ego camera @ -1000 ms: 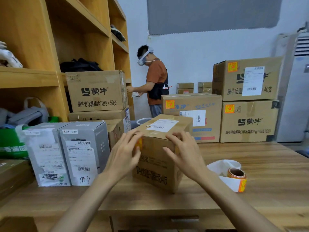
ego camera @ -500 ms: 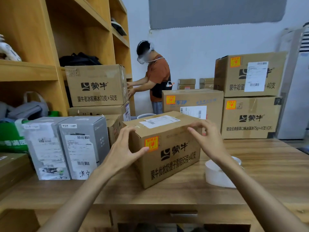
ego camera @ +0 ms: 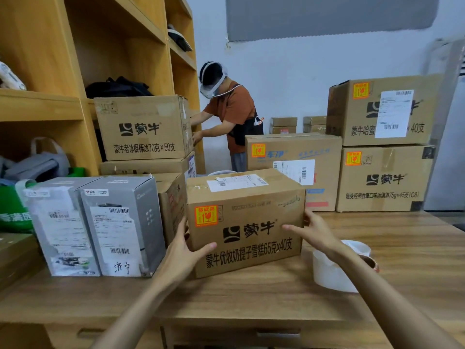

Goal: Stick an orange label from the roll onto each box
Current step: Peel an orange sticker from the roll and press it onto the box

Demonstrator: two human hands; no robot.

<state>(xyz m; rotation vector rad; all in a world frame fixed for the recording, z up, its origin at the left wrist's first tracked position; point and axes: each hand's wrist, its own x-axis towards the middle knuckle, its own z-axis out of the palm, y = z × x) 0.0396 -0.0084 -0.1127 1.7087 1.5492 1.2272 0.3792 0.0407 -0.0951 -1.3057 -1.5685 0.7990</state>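
Steadying a brown cardboard box on the wooden tabletop between both hands. Left hand spread at the near left corner, thumb straight across the front face, fingers flat up the left side. Right hand spread the same way at the right corner, thumb straight on the front, fingers against the right side. Orange label stuck at the top left of the front face, white shipping slip on the lid. Label roll just right of the box, mostly hidden behind the right forearm, white backing strip looped beside it. Two grey boxes standing to the left. Far right, three more brown boxes, each bearing an orange label. Another person bending at the far shelves.
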